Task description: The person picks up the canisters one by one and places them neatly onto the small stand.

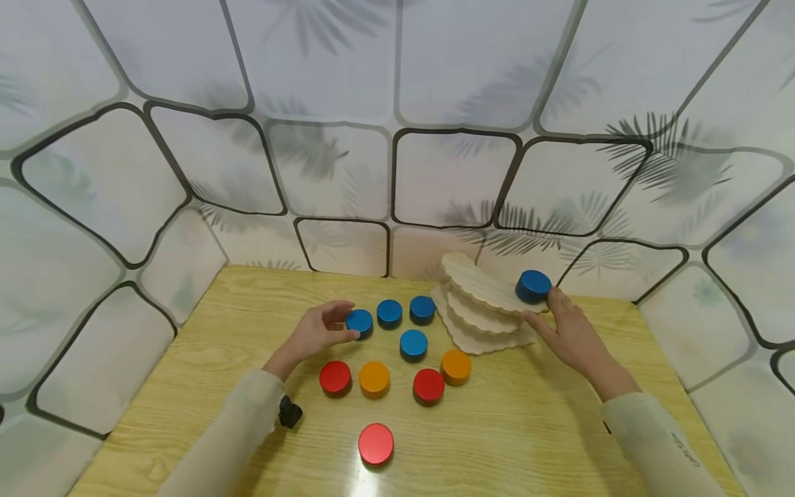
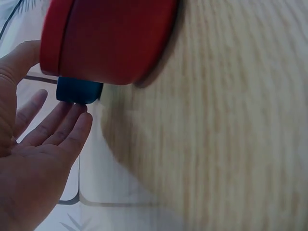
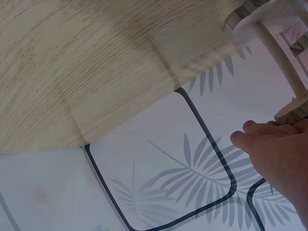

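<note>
At the centre left of the head view, my left hand (image 1: 319, 331) pinches a blue round tin (image 1: 359, 322), thumb in front and fingers behind. In the left wrist view, those fingers meet the blue tin (image 2: 79, 90), while a near red tin (image 2: 110, 43) hides most of the thumb. On the right, my right hand (image 1: 571, 335) grips the edge of a scalloped wooden tiered stand (image 1: 484, 283). Its top tier slopes down toward this hand, and another blue tin (image 1: 533, 286) sits at that edge beside the fingers. The right wrist view shows the fingers against a tier edge (image 3: 291, 110); the tin is hidden there.
Several more tins stand on the wooden table (image 1: 509, 428): blue (image 1: 389, 313), orange (image 1: 374, 379) and red (image 1: 375, 444) ones between the arms. A patterned wall covering (image 1: 335, 166) rises behind and at both sides of the table.
</note>
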The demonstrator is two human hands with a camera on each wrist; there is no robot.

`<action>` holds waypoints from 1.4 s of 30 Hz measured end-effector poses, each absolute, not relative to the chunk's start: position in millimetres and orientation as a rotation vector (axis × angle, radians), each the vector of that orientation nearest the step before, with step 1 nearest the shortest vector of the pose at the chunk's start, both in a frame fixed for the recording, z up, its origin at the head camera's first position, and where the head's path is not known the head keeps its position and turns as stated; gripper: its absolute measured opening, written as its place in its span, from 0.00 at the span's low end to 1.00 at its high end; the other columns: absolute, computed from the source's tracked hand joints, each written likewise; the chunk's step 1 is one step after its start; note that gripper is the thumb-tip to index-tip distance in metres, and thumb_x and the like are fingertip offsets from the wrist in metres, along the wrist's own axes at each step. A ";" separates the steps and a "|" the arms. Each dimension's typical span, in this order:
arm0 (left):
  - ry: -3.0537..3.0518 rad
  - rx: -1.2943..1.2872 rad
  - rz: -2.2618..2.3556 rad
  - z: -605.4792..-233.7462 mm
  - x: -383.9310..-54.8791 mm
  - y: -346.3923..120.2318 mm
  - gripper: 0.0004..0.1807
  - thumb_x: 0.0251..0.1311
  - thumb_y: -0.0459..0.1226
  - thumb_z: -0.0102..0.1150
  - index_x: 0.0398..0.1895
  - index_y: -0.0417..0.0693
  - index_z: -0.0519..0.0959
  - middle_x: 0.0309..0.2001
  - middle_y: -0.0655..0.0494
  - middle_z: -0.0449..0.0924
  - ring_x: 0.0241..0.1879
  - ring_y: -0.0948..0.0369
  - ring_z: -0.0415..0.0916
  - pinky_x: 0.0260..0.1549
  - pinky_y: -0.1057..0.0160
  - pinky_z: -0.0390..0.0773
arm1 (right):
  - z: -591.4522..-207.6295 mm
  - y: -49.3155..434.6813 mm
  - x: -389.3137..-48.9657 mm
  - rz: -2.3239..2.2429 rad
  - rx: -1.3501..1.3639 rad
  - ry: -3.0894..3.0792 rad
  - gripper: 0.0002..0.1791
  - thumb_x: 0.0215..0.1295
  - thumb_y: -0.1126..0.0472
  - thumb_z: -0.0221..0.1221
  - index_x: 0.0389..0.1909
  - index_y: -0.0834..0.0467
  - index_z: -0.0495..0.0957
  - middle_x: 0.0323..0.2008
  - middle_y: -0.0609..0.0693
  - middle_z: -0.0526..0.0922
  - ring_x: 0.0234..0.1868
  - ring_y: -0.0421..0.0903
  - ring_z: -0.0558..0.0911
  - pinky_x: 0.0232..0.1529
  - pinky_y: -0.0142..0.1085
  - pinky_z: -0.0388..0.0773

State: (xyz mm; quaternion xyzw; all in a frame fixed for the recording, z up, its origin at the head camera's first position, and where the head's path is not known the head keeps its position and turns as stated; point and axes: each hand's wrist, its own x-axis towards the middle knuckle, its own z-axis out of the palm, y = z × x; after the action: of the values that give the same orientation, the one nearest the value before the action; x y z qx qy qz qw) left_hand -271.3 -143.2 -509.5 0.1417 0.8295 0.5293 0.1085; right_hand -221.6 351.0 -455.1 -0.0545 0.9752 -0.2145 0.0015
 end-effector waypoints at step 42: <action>2.480 0.399 1.490 -521.1 -276.4 -139.8 0.36 0.63 0.41 0.76 0.72 0.40 0.74 0.69 0.40 0.78 0.63 0.44 0.80 0.68 0.45 0.78 | -455.3 350.0 -220.8 -0.688 -0.170 3.051 0.54 0.81 0.34 0.47 0.82 0.72 0.38 0.81 0.78 0.43 0.79 0.80 0.49 0.75 0.74 0.50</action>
State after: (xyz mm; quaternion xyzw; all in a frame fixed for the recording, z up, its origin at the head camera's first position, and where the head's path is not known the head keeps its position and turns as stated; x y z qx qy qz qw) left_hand -276.4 -139.8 -521.1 0.1358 0.8440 0.5071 0.1100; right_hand -220.8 350.0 -455.3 -0.0543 0.9741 -0.2195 0.0048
